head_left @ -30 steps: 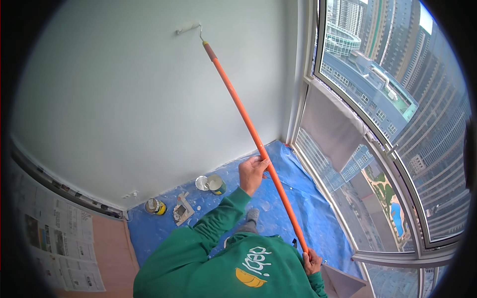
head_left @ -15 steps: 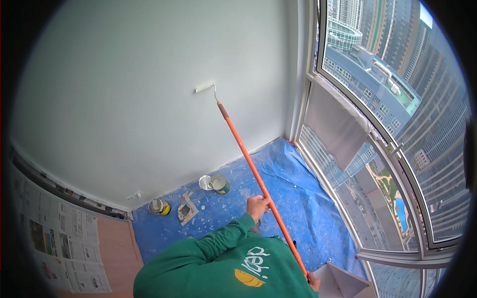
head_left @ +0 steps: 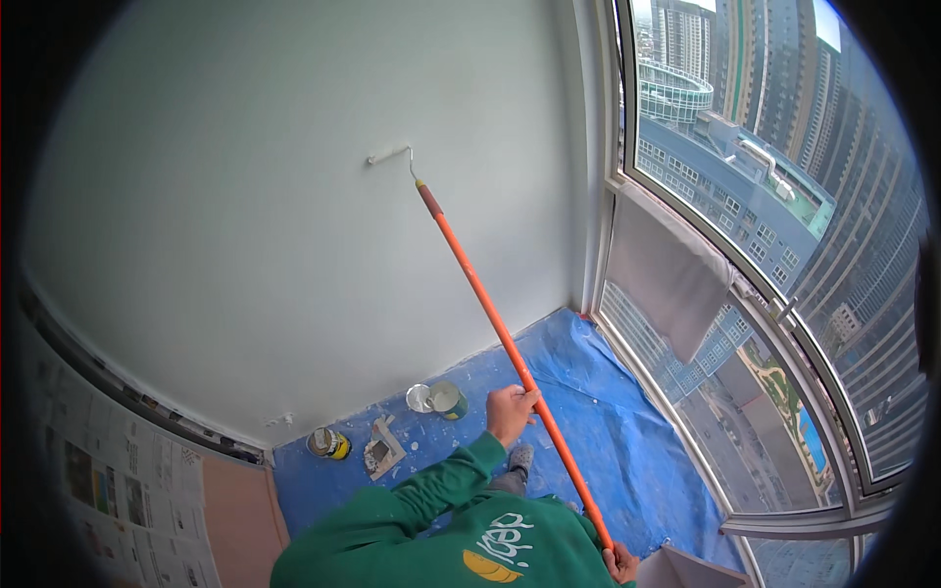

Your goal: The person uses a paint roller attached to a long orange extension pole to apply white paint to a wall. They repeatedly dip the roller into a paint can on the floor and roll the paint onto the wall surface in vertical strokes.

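A long orange pole (head_left: 480, 294) slants across the view and carries a paint roller (head_left: 388, 155) with a white sleeve and a bent wire frame at its far end. The roller lies against the pale grey-green wall (head_left: 245, 225). My left hand (head_left: 511, 413) is closed around the pole at about its lower middle. Down at the pole's near end, my right hand (head_left: 619, 563) grips it close to my body; part of that hand is cut off from sight by the green sweatshirt (head_left: 431, 529).
Blue sheeting (head_left: 608, 421) covers the floor. On it stand an open paint can (head_left: 450, 401), its lid (head_left: 419, 398), a yellow-black can (head_left: 329, 444) and a debris-strewn square piece (head_left: 383, 450). Tall windows (head_left: 730, 196) with a draped grey cloth (head_left: 668, 269) run along the right.
The roller has moved a little up and left along the wall. Both hands keep hold of the pole. The whole view has shifted slightly, showing my foot on the sheeting.
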Available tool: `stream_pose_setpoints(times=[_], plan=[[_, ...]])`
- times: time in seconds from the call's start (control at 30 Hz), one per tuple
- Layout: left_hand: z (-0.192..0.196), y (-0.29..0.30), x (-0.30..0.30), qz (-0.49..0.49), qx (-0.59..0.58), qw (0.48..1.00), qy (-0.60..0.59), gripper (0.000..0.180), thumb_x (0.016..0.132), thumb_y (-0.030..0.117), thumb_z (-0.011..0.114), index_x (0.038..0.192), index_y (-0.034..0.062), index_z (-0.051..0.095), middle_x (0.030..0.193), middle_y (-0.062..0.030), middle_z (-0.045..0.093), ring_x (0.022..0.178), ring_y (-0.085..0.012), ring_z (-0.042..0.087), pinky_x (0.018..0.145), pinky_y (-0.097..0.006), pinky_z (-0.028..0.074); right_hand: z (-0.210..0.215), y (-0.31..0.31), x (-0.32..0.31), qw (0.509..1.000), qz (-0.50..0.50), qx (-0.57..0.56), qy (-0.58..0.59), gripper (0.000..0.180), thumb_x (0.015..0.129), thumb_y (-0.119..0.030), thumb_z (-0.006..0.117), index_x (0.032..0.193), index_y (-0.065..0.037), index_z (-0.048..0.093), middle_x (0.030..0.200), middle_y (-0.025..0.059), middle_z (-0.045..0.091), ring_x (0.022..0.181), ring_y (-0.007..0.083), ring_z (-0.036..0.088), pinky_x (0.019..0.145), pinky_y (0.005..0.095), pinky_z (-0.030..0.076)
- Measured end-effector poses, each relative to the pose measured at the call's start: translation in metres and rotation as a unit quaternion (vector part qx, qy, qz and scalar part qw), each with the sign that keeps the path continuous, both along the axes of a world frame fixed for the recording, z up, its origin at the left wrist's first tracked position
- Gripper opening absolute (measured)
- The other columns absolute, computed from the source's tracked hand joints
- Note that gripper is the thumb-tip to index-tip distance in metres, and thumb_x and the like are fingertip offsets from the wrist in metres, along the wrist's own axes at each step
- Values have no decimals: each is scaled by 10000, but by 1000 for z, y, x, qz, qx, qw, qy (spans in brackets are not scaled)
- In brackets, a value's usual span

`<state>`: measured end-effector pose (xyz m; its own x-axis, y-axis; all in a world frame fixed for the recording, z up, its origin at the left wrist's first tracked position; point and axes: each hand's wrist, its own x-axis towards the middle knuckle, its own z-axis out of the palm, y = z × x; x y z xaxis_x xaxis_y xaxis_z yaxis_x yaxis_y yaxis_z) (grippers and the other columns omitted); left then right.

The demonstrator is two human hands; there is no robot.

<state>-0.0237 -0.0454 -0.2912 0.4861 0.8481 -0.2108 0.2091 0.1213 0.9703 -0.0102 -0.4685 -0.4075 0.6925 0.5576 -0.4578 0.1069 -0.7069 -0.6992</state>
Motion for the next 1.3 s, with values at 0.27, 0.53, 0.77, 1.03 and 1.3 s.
stream_pose_setpoints(times=[0.27,0.53,0.77,1.03,1.3], plan=[[124,49,27,16,97,989,-114,237,845,142,673,868,-93,663,787,-133,699,666,-185,691,512,-264,500,61,104,35,971,-10,237,-27,298,927,-275,581,1095,-36,638,698,110,544,648,202,521,599,361,432],[233,116,45,47,223,953,-200,204,870,155,663,842,-47,664,724,-84,680,576,-114,618,472,-231,414,132,193,50,950,31,301,-84,359,946,-306,552,1148,-16,619,787,188,590,716,330,567,634,421,450],[350,162,64,64,326,909,-251,216,887,189,628,814,-13,651,738,-107,691,604,-142,639,522,-254,436,224,257,70,896,97,426,-77,344,922,-184,583,1243,-64,551,651,170,554,572,311,606,542,360,443],[418,175,80,55,340,910,-231,300,952,258,559,841,-9,639,760,-116,675,635,-205,673,577,-318,564,276,298,90,864,89,478,-130,348,914,-121,581,1250,-39,543,643,196,544,528,335,574,535,370,445],[232,121,85,-67,205,965,-147,336,988,293,500,886,-1,627,822,-115,687,730,-194,696,525,-295,539,118,197,92,909,48,387,-148,295,922,-77,561,1209,-15,596,595,21,499,528,94,471,504,275,400]])
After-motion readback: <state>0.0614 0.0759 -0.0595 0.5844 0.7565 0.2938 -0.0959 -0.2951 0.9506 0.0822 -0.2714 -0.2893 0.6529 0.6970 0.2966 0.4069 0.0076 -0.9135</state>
